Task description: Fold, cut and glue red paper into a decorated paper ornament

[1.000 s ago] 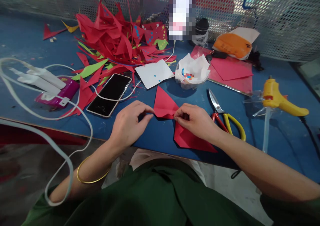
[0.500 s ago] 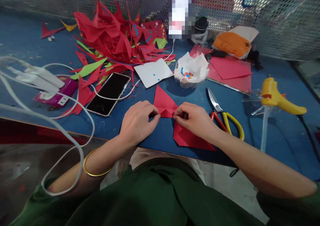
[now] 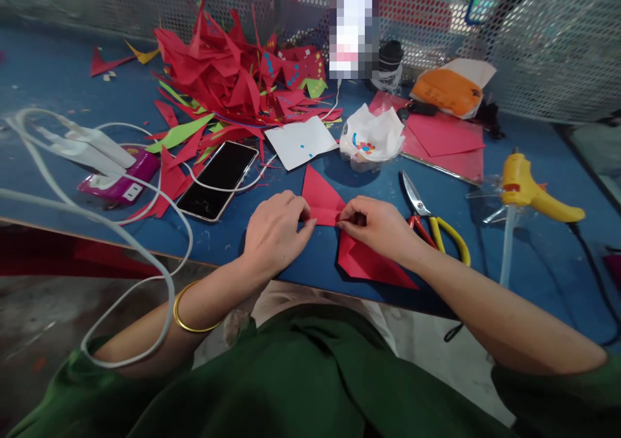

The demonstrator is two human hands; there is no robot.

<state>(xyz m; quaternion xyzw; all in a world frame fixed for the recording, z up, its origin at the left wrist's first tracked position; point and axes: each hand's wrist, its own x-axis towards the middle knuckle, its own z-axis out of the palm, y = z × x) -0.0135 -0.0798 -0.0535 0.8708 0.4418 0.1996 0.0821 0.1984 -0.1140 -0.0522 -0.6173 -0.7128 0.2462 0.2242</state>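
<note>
A folded piece of red paper (image 3: 321, 198) with a pointed top lies on the blue table (image 3: 310, 270) in front of me. My left hand (image 3: 280, 231) pinches its lower left corner between thumb and fingers. At the lower right corner, my right hand (image 3: 376, 228) has the same paper pinched. A second red paper piece (image 3: 371, 266) rests partly under my right hand, near the table's front edge. Just right of that hand are scissors (image 3: 421, 208) with one red and one yellow handle, their blades slightly apart.
Behind my hands are a white card (image 3: 301, 142) and a paper-lined cup (image 3: 371, 142) of small coloured bits. A phone (image 3: 218, 180), white cables and a purple power strip (image 3: 119, 178) lie left. A red paper heap (image 3: 228, 69) stands behind; a yellow glue gun (image 3: 536, 189) lies right.
The bottom strip of the red paper, creased upward in the middle before, now looks flatter. Both hands keep their pinch on it. The whole view has shifted slightly.
</note>
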